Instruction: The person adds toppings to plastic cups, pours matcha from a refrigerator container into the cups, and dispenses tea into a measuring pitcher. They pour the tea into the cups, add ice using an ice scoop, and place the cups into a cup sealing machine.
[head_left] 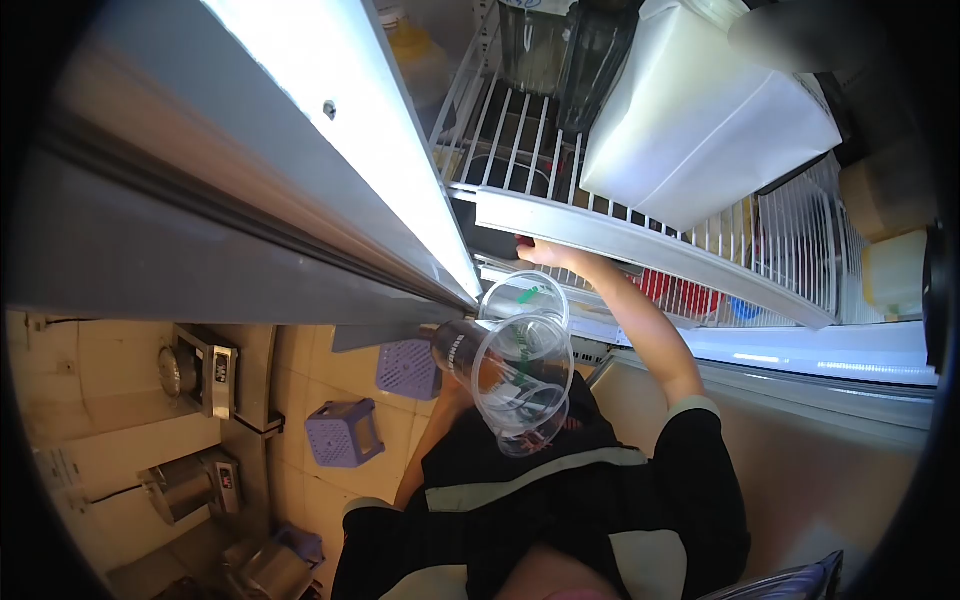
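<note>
Nearest is the wearer's own body, in a black short-sleeved top (540,490) with pale grey trim. In front of the chest is a cluster of clear plastic cups (522,370), overlapping in view, with green printing on them. Just beside their left edge is a dark brown, rounded container (456,346) with pale lettering.

The left forearm (425,450) rises behind these. The left hand (456,390) is mostly hidden there, so how far its fingers are open, and whether they grip the cups or the container, cannot be told.

The right arm (640,325) stretches forward into a lit refrigerator. The right hand (548,252) is under the front edge of a white wire shelf (650,243), its fingers next to something small and red (525,240); the shelf edge hides too much to tell whether they hold it.

On the shelf lean a large white package (705,120) and, to its left, a clear container (535,45). Red items (680,292) show below the wires.

To the left runs a bright white frame (370,130). Beyond it, lower down, two purple plastic stools (340,432) stand on a tiled floor (300,385), with metal appliances (205,370) farther left.
</note>
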